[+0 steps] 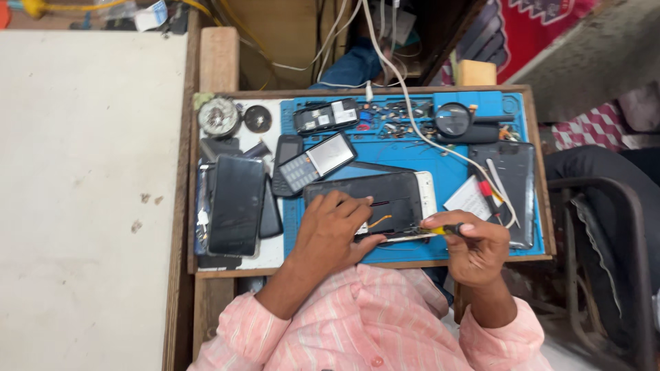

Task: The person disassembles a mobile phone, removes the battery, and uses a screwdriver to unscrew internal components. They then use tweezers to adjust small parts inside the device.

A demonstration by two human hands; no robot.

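Left hand [333,230] lies flat, released, on the glossy black phone [371,199]; right hand [474,244] fingers grasp a slim yellow-handled screwdriver [433,232].

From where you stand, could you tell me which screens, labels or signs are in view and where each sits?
Opened phone: mat centre, dark, white edge, under left hand; right hand holds a screwdriver.
Keypad phone: above it, tilted, grey screen.
Black phone: left stack, dark screen.
White card: mat right.
Red banner: top right.
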